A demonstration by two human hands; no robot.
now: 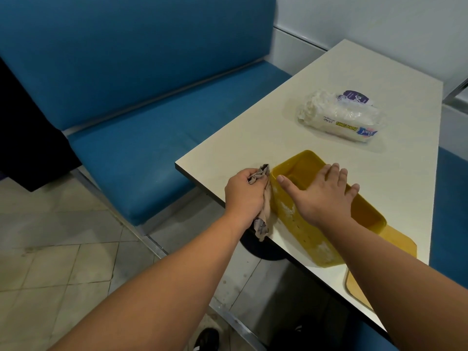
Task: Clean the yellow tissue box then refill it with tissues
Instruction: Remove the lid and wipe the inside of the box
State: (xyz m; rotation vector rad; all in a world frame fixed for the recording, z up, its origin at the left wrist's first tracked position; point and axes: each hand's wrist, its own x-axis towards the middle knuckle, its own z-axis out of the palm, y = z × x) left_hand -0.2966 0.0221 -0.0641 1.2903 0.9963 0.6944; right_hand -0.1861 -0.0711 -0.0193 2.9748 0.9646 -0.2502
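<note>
wiping down the yellow box

the yellow tissue box (298,214) lies open near the front edge of the counter (253,145), its dusty, whitish side wall facing the person. the left hand (244,192) has its fingers curled round a grey rag (264,198) and holds it against the box's near corner. the right hand (321,192) lies on top of the box with fingers straight and spread wide, pressing it down and gripping nothing. a flat yellow lid (400,240) sits just beside the box on the far right. a clear pack of tissues (342,116) waits further back on the counter, well apart from the box.

this looks like the cleaning step, with the refill not yet begun. the next move likely calls for drawing the rag along the smeared wall while the right hand steadies the box, since it sits close to the counter's edge and could slide.
</note>
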